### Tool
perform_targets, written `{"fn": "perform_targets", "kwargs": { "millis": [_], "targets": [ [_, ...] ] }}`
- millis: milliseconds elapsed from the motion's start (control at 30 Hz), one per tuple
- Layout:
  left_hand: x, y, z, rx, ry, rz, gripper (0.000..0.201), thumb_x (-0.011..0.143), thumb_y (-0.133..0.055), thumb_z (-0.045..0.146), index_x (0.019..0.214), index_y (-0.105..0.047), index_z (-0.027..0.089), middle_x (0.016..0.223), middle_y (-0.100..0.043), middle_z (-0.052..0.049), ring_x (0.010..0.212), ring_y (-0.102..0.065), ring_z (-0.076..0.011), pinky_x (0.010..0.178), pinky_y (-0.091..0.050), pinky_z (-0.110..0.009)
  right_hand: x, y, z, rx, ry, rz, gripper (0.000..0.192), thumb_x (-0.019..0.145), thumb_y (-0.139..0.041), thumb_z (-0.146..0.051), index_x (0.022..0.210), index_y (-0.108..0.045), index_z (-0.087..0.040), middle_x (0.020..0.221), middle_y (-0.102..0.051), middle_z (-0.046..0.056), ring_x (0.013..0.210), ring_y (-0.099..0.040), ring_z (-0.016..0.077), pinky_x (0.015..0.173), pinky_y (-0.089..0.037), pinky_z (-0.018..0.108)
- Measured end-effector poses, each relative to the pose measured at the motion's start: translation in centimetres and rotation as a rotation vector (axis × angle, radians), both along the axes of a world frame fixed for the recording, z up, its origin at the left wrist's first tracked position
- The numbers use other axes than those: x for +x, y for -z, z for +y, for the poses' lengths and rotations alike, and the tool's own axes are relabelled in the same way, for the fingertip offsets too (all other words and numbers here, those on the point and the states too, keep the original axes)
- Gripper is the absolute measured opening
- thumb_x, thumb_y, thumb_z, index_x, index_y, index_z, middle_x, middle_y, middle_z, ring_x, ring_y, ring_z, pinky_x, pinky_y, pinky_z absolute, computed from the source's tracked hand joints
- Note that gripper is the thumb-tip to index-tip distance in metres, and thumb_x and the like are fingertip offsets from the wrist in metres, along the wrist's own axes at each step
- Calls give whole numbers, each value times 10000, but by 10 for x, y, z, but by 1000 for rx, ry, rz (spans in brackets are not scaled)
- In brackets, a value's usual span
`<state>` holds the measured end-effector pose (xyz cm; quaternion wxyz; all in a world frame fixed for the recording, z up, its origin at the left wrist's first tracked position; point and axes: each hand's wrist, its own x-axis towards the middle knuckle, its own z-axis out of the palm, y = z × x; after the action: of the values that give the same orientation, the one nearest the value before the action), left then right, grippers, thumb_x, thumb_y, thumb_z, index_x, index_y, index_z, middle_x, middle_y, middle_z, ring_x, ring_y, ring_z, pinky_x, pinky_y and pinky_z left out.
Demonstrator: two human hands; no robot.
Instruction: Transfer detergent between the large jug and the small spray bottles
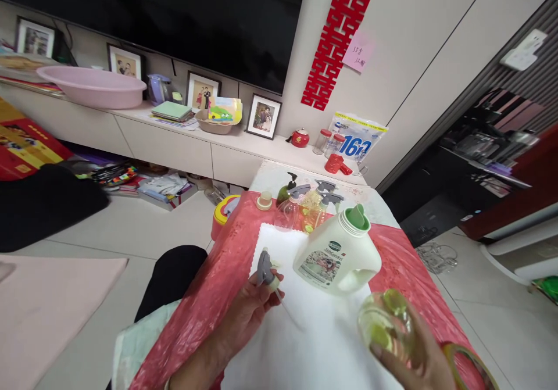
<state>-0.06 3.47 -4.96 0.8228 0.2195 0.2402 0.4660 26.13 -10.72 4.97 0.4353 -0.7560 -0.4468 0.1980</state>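
My left hand [248, 314] holds a grey trigger spray head [265, 269] with its thin dip tube hanging toward the white cloth [314, 343]. My right hand [414, 361] grips a clear round bottle [386, 325] with yellow-green liquid, tilted, its mouth facing up and left. Between the hands stands a white detergent jug [337, 256] with a green cap [355, 218] and a handle on its right side.
Several small spray bottles [307, 201] stand at the far end of the table on the red tablecloth [226, 274]. A yellow-red tub [222, 213] sits at the left edge. A shelf with photo frames and a pink basin [93, 85] runs behind.
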Motion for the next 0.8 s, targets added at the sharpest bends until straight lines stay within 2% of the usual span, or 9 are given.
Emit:
{"fn": "perform_targets", "kwargs": {
  "millis": [67, 133, 200, 267, 367, 500, 600, 800],
  "targets": [
    [0, 12, -4, 22, 65, 11, 367, 705, -904, 366, 1009, -766, 215, 1052, -716, -47, 779, -684, -145, 745, -495, -282, 8, -31, 14, -33, 35, -146, 892, 792, -725, -702, 1522, -398, -307, 1433, -509, 51, 1220, -580, 289, 914, -548, 322],
    [-2, 19, -6, 49, 115, 4, 339, 715, -897, 368, 986, -772, 208, 1053, -713, -47, 789, -684, -141, 753, -485, -280, 17, -54, 28, -35, 63, -340, 811, 845, -677, -688, 1521, -428, -317, 1403, -532, 64, 1127, -622, 306, 850, -547, 376],
    [-4, 24, -6, 72, 152, -25, 358, 713, -897, 381, 1003, -773, 212, 1064, -712, -51, 812, -690, -149, 765, -482, -284, 27, -71, 43, -2, 51, -514, 762, 868, -665, -654, 1515, -438, -324, 1351, -564, 64, 1040, -647, 293, 836, -536, 404],
    [-6, 27, -5, 82, 169, -57, 374, 710, -899, 385, 1021, -771, 223, 1078, -712, -51, 827, -696, -156, 769, -482, -287, 36, -84, 58, 76, -29, -700, 748, 878, -649, -641, 1502, -447, -282, 1330, -566, 79, 1037, -629, 299, 834, -522, 414],
    [-7, 31, -4, 73, 175, -81, 380, 709, -900, 375, 1032, -768, 226, 1097, -713, -51, 833, -701, -159, 777, -486, -286, 45, -101, 79, 148, -129, -978, 682, 955, -541, -602, 1498, -430, -204, 1314, -557, 117, 1132, -542, 337, 898, -475, 446],
    [-7, 30, -4, 58, 179, -100, 395, 710, -899, 384, 1048, -764, 230, 1090, -721, -48, 834, -705, -159, 785, -490, -281, 50, -118, 101, 144, -213, -1225, 567, 1024, -468, -461, 1490, -399, -146, 1307, -546, 151, 1151, -508, 325, 959, -425, 437],
    [-8, 28, -4, 49, 188, -94, 415, 682, -916, 387, 1037, -769, 232, 1076, -721, -40, 825, -706, -153, 777, -492, -273, 52, -125, 113, 166, -251, -1340, 586, 995, -462, -458, 1479, -401, -133, 1328, -527, 153, 1148, -504, 337, 942, -421, 455],
    [-7, 27, -3, 35, 196, -85, 444, 663, -925, 400, 1035, -763, 219, 1062, -714, -48, 817, -702, -154, 771, -491, -276, 41, -140, 119, 70, -234, -1494, 559, 949, -474, -355, 1469, -418, -158, 1344, -518, 124, 1108, -482, 334, 862, -455, 444]
  ]
}}
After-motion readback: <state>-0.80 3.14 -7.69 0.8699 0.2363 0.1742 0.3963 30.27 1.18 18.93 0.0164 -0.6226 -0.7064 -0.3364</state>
